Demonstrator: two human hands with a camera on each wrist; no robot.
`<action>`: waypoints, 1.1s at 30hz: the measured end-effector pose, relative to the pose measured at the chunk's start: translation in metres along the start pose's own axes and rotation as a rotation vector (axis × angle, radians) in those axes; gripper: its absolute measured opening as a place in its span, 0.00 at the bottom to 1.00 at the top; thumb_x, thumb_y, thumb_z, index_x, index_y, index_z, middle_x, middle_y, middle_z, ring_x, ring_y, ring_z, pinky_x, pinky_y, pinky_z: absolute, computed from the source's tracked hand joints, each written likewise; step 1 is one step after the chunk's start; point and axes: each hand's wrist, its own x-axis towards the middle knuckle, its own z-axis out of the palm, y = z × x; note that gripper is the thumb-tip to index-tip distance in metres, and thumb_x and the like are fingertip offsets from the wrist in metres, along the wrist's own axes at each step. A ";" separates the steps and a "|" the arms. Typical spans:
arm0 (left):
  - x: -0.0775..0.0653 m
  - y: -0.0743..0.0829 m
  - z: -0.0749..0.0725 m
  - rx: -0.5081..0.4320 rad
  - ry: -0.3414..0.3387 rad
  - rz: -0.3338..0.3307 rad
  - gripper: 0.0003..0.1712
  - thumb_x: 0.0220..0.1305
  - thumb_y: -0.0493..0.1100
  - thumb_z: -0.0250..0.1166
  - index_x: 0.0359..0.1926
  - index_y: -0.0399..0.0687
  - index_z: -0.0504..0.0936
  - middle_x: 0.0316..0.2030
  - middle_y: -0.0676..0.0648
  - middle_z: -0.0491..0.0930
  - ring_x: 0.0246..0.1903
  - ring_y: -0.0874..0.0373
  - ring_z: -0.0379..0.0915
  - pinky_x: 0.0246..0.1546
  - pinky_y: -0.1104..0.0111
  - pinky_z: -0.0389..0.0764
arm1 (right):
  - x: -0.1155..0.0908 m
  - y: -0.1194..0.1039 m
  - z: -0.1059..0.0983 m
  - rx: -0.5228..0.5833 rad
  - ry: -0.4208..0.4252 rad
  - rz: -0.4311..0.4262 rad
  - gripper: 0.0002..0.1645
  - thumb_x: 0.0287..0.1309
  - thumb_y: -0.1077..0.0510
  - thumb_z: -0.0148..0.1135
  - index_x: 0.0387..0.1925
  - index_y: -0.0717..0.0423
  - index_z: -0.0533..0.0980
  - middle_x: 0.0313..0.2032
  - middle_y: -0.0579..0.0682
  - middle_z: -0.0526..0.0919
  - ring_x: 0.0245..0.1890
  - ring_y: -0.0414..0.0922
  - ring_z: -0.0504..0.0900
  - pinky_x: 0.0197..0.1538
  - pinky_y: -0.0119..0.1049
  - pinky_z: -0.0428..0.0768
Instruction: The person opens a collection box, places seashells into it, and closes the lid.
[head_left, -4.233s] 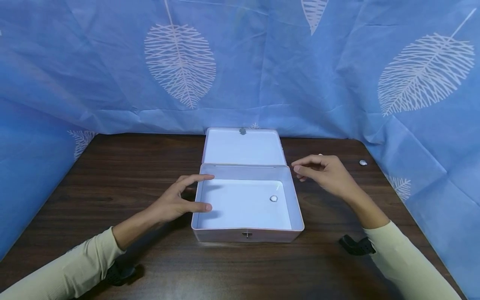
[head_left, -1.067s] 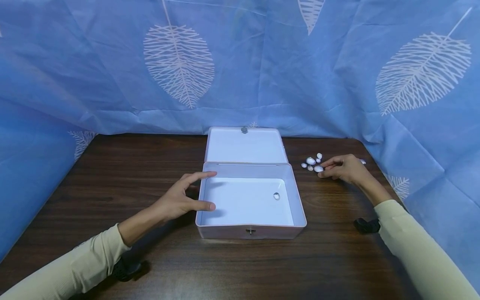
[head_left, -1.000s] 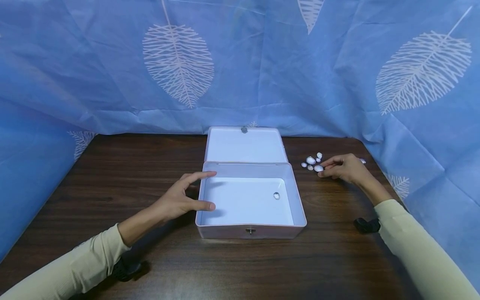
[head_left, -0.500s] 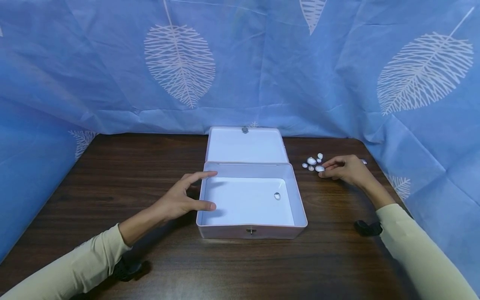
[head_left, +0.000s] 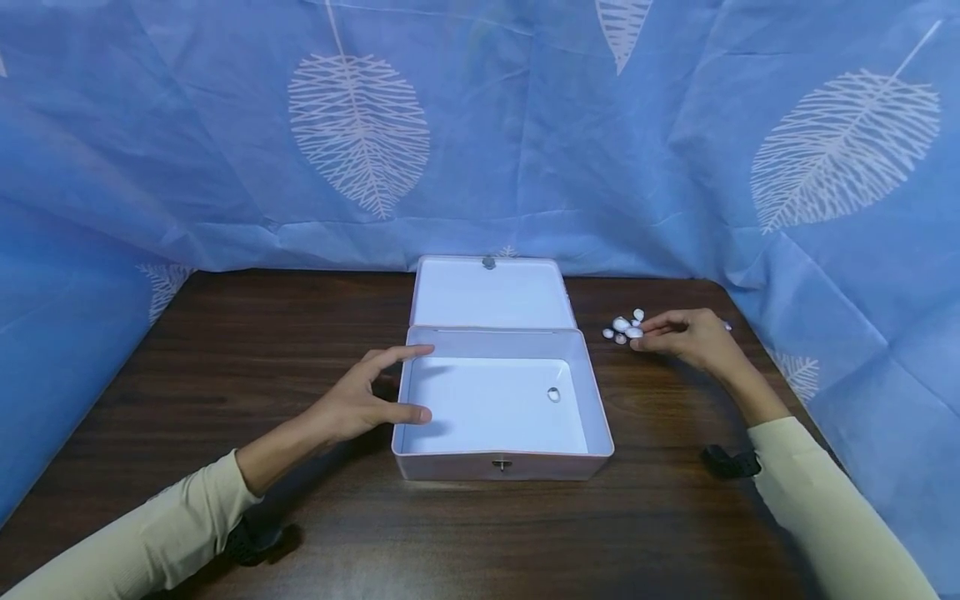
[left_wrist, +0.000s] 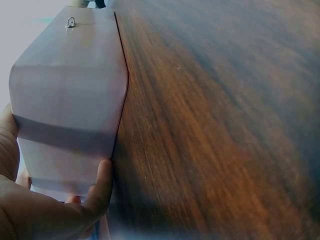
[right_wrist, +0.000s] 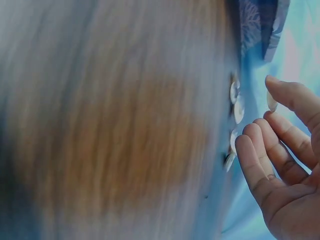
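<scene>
In the head view a pale tin box (head_left: 504,465) stands on the table with its lid (head_left: 491,292) laid back. Inside, toward the right, lies one small whitish shell (head_left: 553,394). My left hand (head_left: 348,402) rests at the box's left end, thumb and index finger straight over the rim; the left wrist view has a finger (left_wrist: 102,187) along the box's lower edge. To the right of the box, my right hand (head_left: 690,340) pinches a white shell (right_wrist: 271,101) between thumb and index fingertips. Several more white shells (head_left: 621,324) lie close beside those fingertips.
A further small shell (head_left: 726,326) lies beyond the right hand near the table's right edge, partly hidden. Blue leaf-print cloth (head_left: 480,150) hangs behind and beside the dark wooden table (head_left: 480,542). Black wrist mounts (head_left: 727,461) hang beneath the sleeves.
Over the last seconds my right hand has moved from beside the box rightward to the shells. Lately it has shifted slightly left with the pinched shell. My left hand stays at the box.
</scene>
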 end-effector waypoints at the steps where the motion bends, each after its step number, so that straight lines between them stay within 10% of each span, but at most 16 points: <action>1: 0.000 0.000 0.000 -0.001 0.000 0.000 0.52 0.63 0.58 0.86 0.85 0.73 0.72 0.84 0.35 0.57 0.77 0.27 0.63 0.62 0.40 0.81 | 0.000 -0.001 0.001 0.008 0.002 -0.004 0.33 0.62 0.41 0.86 0.58 0.60 0.90 0.46 0.51 0.96 0.39 0.29 0.84 0.43 0.25 0.80; 26: -0.001 -0.001 -0.001 -0.016 -0.002 -0.002 0.52 0.63 0.59 0.86 0.84 0.74 0.72 0.85 0.36 0.55 0.79 0.27 0.61 0.62 0.41 0.81 | -0.013 -0.058 0.020 0.130 -0.009 -0.096 0.29 0.63 0.41 0.86 0.57 0.54 0.92 0.49 0.51 0.95 0.41 0.31 0.90 0.47 0.27 0.86; 33: -0.001 -0.001 -0.002 -0.015 -0.001 -0.006 0.51 0.63 0.59 0.86 0.84 0.75 0.72 0.85 0.36 0.56 0.79 0.27 0.61 0.62 0.42 0.81 | -0.016 -0.071 0.023 0.233 0.010 -0.120 0.28 0.64 0.44 0.86 0.58 0.56 0.91 0.44 0.37 0.94 0.44 0.33 0.91 0.49 0.29 0.88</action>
